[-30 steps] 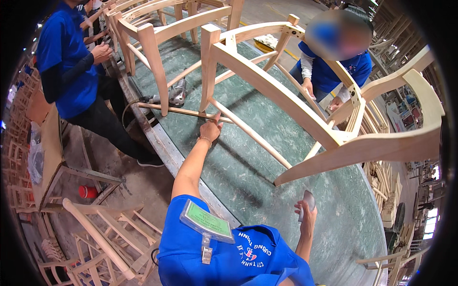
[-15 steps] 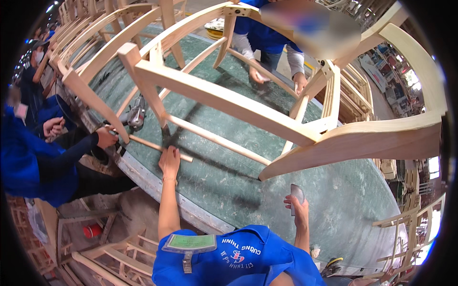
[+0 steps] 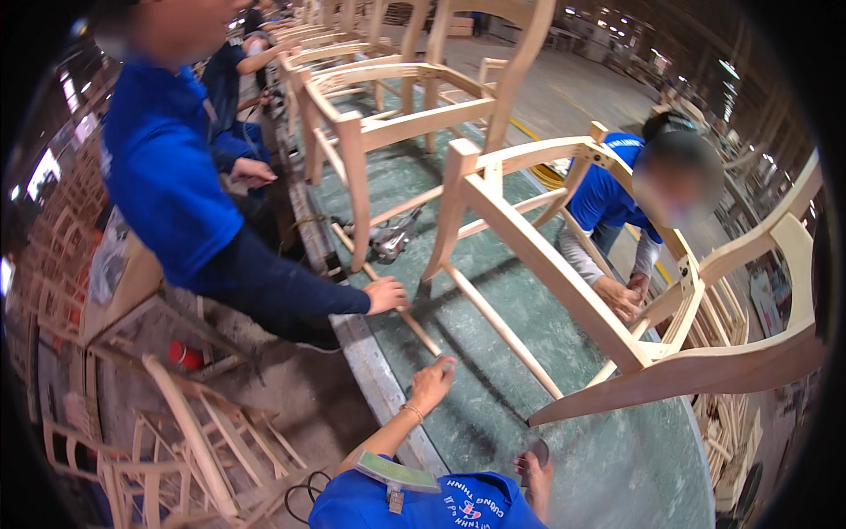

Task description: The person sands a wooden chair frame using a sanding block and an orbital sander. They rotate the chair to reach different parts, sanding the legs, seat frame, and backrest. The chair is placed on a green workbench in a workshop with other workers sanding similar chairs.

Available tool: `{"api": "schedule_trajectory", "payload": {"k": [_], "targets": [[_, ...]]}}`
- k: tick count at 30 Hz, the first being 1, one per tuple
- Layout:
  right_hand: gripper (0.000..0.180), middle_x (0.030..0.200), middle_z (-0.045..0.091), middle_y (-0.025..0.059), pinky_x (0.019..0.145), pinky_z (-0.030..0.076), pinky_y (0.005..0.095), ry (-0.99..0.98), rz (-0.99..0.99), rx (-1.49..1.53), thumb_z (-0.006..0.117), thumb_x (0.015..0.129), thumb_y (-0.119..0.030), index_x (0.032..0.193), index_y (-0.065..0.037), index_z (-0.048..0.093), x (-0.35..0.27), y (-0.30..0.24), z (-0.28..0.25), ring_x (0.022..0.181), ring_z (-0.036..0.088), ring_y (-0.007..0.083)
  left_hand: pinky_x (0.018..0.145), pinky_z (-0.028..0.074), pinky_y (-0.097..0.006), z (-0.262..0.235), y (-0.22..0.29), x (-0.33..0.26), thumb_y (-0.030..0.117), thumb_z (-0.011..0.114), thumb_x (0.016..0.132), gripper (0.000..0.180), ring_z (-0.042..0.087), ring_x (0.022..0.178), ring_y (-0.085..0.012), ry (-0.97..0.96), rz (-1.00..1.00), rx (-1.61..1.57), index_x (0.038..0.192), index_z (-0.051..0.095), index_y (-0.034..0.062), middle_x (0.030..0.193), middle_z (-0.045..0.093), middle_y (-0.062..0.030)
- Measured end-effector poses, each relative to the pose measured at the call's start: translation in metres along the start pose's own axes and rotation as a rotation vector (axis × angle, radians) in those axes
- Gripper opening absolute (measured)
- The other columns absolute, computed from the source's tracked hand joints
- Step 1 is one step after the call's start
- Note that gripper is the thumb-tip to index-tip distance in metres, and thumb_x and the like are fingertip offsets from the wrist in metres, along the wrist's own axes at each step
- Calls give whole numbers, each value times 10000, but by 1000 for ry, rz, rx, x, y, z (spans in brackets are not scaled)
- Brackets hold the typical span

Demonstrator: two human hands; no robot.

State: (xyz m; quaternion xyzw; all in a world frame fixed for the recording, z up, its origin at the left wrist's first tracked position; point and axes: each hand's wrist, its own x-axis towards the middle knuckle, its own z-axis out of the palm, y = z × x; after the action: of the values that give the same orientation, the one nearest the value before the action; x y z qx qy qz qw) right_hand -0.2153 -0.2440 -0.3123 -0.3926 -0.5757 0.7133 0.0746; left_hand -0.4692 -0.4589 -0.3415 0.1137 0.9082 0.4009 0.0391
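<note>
Nearest the lower edge of the view, the right hand (image 3: 532, 465) rests on the green counter (image 3: 617, 476) close to its near edge, its grip closed around a small dark, flat-looking object (image 3: 538, 451) whose kind is too small to tell; the left hand (image 3: 432, 381) lies further in and toward the counter's left edge, palm down, fingers loosely spread, the grip holding nothing.

Just beyond the left fingertips lies a loose wooden rail (image 3: 388, 291); its long axis runs diagonally, from the near end just ahead of the left hand away toward the far left edge of the counter, where its other end points at a grey power tool (image 3: 392, 240) lying on its side. The near end of the rail sits ahead and slightly left of the left hand, so the left hand is plainly the nearer of the two; the right hand is well apart from it. A co-worker's hand (image 3: 386, 294), reaching in from the left edge on a dark blue sleeve, already rests on the rail's middle.

Further in, a pale wooden chair frame (image 3: 564, 282) lies tipped on the counter, its stretcher roughly parallel to the loose rail; another person's hand (image 3: 619, 298) grips it from the far side; more frames (image 3: 397, 115) stand beyond.
</note>
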Motion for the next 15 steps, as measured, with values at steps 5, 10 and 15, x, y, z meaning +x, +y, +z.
{"api": "schedule_trajectory", "payload": {"k": [5,10,15], "targets": [[371,902,647,109,612,518,291,-111,45,1,634,897,-218,1191,-12,539,-37,16,11,766,647,190,706,496,-458,11,28,-84,262,556,897,237,653,826,-327,-11,129,-196,1116,572,174,879,676,-134],[340,900,642,107,640,517,306,-73,82,4,645,895,-245,1106,5,551,-72,54,-22,771,635,198,683,511,-423,8,43,-129,232,596,884,140,638,816,-318,207,233,-260,975,591,126,872,645,-117],[343,898,645,110,641,522,309,-122,94,-49,647,893,-244,1100,13,554,-96,77,-64,772,638,201,569,471,-402,-44,38,-164,241,621,881,277,631,686,-259,232,-53,-361,1113,497,158,752,605,-72]]}}
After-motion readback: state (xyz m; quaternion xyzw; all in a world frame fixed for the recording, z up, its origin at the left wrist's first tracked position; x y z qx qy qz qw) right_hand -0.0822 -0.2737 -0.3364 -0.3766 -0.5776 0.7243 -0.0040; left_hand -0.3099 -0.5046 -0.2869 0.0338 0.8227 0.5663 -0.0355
